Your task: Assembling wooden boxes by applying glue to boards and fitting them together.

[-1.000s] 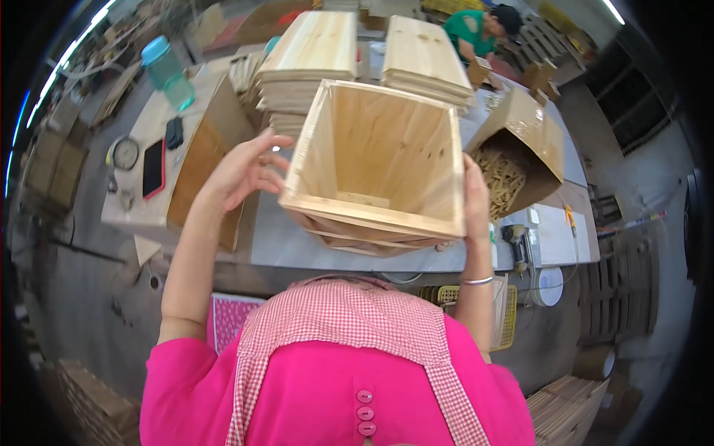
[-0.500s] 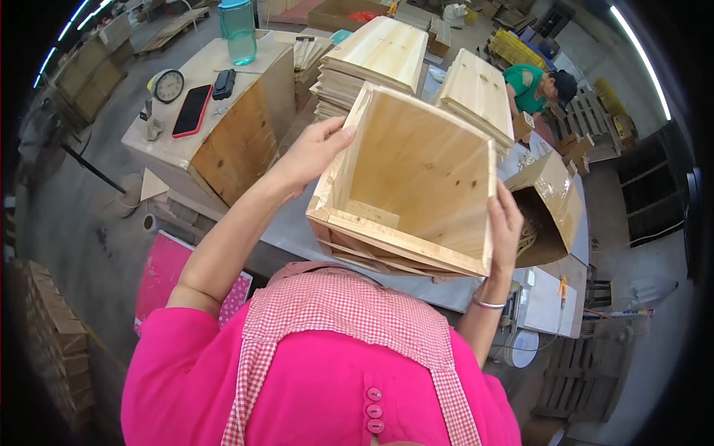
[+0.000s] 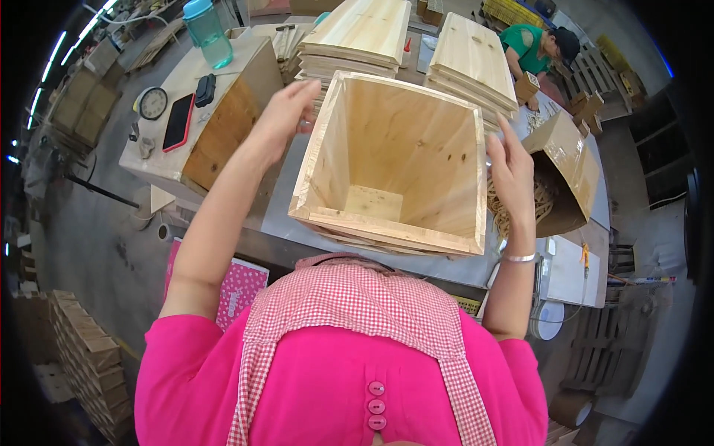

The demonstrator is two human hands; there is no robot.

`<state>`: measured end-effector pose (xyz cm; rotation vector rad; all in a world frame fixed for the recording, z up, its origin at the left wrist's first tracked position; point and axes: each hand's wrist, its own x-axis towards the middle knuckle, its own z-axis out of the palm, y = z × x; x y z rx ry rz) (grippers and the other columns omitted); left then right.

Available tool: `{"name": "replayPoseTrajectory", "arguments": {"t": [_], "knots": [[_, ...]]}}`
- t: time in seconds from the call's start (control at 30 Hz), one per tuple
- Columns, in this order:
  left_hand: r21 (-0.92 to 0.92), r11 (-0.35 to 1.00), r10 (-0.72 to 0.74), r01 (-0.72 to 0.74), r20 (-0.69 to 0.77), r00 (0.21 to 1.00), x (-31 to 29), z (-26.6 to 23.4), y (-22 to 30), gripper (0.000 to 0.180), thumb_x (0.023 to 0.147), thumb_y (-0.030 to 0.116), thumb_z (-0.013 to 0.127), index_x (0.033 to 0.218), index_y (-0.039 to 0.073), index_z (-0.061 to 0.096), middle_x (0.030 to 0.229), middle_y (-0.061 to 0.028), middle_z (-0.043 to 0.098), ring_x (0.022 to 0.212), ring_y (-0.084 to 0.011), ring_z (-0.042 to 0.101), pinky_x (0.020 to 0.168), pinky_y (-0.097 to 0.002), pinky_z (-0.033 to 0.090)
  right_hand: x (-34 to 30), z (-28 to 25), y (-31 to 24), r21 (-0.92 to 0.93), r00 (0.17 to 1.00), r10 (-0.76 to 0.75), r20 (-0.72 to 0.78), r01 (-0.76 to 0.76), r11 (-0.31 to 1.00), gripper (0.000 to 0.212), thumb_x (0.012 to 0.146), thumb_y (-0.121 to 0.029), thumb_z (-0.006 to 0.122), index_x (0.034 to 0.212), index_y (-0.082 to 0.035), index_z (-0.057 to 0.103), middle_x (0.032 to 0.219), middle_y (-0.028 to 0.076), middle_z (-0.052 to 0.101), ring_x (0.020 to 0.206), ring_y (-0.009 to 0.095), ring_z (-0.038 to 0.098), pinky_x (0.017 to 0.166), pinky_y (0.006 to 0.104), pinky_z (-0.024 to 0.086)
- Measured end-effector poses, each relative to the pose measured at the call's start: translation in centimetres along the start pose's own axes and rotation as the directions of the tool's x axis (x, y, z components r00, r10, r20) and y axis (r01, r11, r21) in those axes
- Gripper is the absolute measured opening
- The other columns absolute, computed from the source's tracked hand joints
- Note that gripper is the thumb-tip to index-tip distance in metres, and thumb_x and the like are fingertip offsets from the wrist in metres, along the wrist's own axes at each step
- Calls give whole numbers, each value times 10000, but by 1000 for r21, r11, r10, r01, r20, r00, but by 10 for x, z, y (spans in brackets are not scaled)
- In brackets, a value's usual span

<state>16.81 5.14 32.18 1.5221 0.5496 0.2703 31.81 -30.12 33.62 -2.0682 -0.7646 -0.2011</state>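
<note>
An open-topped wooden box (image 3: 413, 141) of pale planks with tapering sides stands on the grey table in front of me, its mouth facing up toward me. My left hand (image 3: 286, 115) is just off its upper left edge, fingers loosely bent and apart, holding nothing. Beside the right wall is my right hand (image 3: 512, 169), fingers stretched out and a narrow gap between them and the wood. Inside the box, the floor and inner walls show bare wood with a few dark knots. Its outer lower parts are mostly hidden.
Behind the box are two stacks of wooden panels (image 3: 357, 30) (image 3: 472, 63). A cardboard box (image 3: 569, 160) with cord-like strands lies at right. On the left bench stand a bottle (image 3: 210, 37), a red-edged phone (image 3: 178, 123) and a dial clock (image 3: 152, 103). Another person (image 3: 524, 44) works at the far right.
Both hands have let go of the wooden box and moved outward from its sides. The box now sits lower, slightly to the left, and more upright.
</note>
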Motion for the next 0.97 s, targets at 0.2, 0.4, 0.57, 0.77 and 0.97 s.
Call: {"name": "replayPoseTrajectory", "arguments": {"t": [0.2, 0.4, 0.57, 0.77, 0.97], "knots": [[-111, 993, -35, 31, -28, 999, 80, 21, -6, 264, 958, 335, 674, 1020, 79, 701, 848, -28, 676, 711, -123, 608, 642, -303, 488, 38, 7, -9, -424, 987, -28, 161, 95, 901, 409, 943, -356, 608, 1280, -135, 679, 879, 226, 683, 830, 392, 678, 723, 440, 531], [-94, 986, 125, -139, -133, 983, 71, 31, -10, 224, 954, 225, 680, 937, 13, 750, 871, -41, 714, 748, -111, 643, 680, -271, 492, 26, 17, 2, -314, 998, -14, 56, 31, 949, 412, 934, -313, 596, 1300, -140, 671, 856, 190, 688, 826, 367, 678, 745, 438, 529], [-115, 987, 99, -110, -95, 990, 74, 27, -8, 265, 956, 244, 692, 1022, -9, 737, 911, -53, 720, 753, -119, 650, 708, -285, 518, 32, 17, 1, -252, 994, -1, 113, 30, 967, 419, 949, -292, 585, 1318, -106, 654, 985, 197, 711, 934, 356, 687, 840, 417, 534], [-130, 981, -144, 143, 0, 990, 22, 10, -14, 713, 953, 604, 590, 1378, 32, 573, 1263, -155, 634, 1109, -267, 614, 930, -479, 501, -22, 0, 31, 389, 950, 182, 252, -272, 880, 523, 1031, -251, 498, 1475, 24, 463, 974, 16, 640, 759, 57, 547, 663, 220, 453], [431, 893, -190, 128, 105, 976, -74, 16, -13, 763, 902, 522, 708, 1423, -6, 528, 1335, -191, 604, 1211, -252, 583, 1063, -404, 440, -59, 35, 19, 633, 982, -105, 157, -18, 774, 659, 987, -258, 585, 1538, 18, 349, 1303, 121, 580, 1029, 167, 632, 821, 233, 507]]}}
